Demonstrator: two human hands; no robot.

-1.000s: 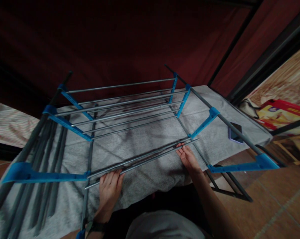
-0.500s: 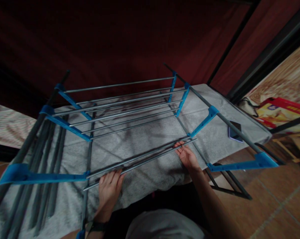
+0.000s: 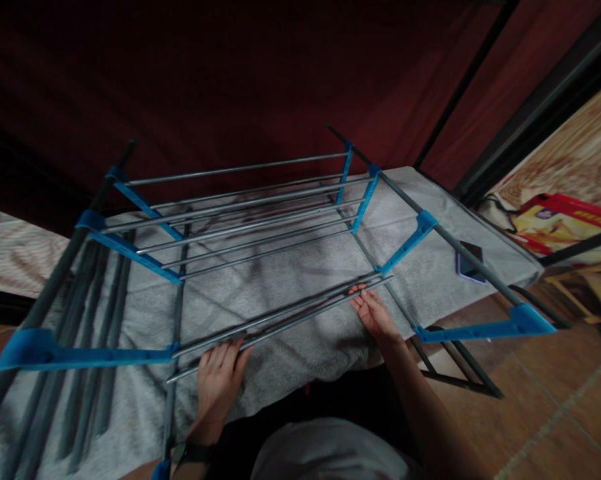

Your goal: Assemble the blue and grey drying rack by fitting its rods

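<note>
A partly built rack of grey metal rods and blue plastic brackets [image 3: 130, 249] stands over a grey towel [image 3: 260, 280]. A loose bundle of grey rods [image 3: 285, 317] runs slantwise between the near brackets. My left hand [image 3: 218, 380] lies palm down at the bundle's left end, fingers under or against the rods. At the bundle's right end my right hand [image 3: 375, 313] holds the rods with its fingertips, close to a blue bracket [image 3: 405, 245].
More grey rods [image 3: 88, 347] lie stacked on the towel at the left. A phone [image 3: 469, 261] rests on the towel at the right, behind the rack's side rail. A red and yellow box [image 3: 560, 223] sits at the far right. Tiled floor shows at lower right.
Hardly anything has moved; the view drifted slightly and both hands stay at the ends of the rod bundle.
</note>
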